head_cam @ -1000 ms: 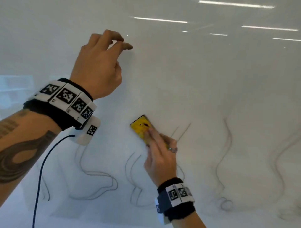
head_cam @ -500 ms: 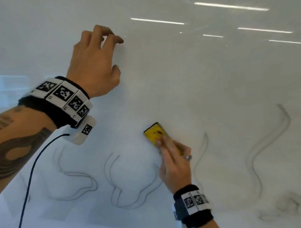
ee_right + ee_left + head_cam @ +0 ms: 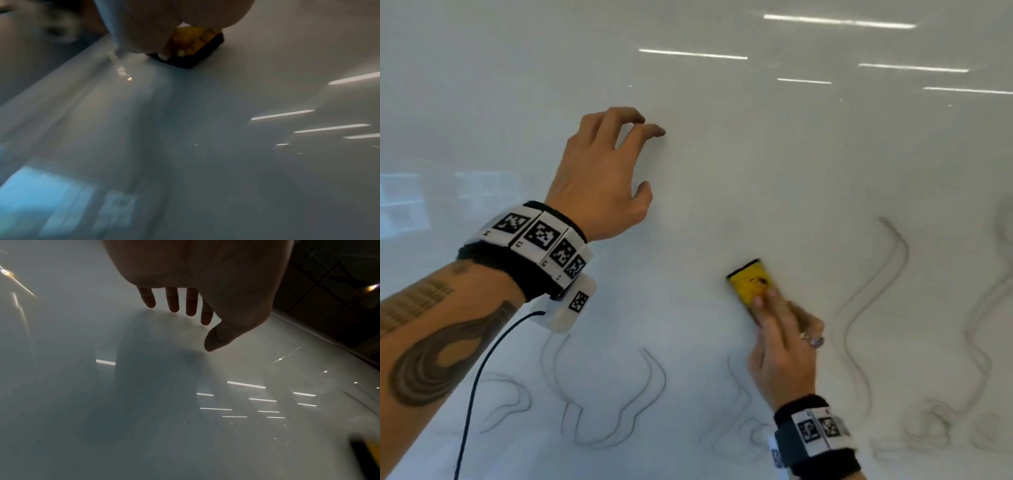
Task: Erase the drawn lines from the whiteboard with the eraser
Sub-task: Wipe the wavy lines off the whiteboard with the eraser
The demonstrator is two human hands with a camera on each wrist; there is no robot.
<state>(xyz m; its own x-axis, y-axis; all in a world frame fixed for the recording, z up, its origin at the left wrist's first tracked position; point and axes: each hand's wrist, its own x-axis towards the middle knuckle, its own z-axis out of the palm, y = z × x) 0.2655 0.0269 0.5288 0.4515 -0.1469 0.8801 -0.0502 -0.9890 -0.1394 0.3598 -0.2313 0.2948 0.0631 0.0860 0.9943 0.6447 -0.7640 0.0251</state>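
A right hand [image 3: 784, 353] grips a yellow eraser [image 3: 751, 286] flat against the whiteboard [image 3: 756, 164], with faint drawn lines [image 3: 873, 291] at its 3 and 7 o'clock. At 10 o'clock, the left hand [image 3: 599, 181] hovers, fingers loosely curled, holding nothing.

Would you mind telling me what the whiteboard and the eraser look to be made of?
Whiteboard: smooth, glossy, probably coated or glass; it mirrors ceiling lights sharply.
Eraser: shiny yellow top, likely plastic, over a dark matte pad, possibly felt or foam.
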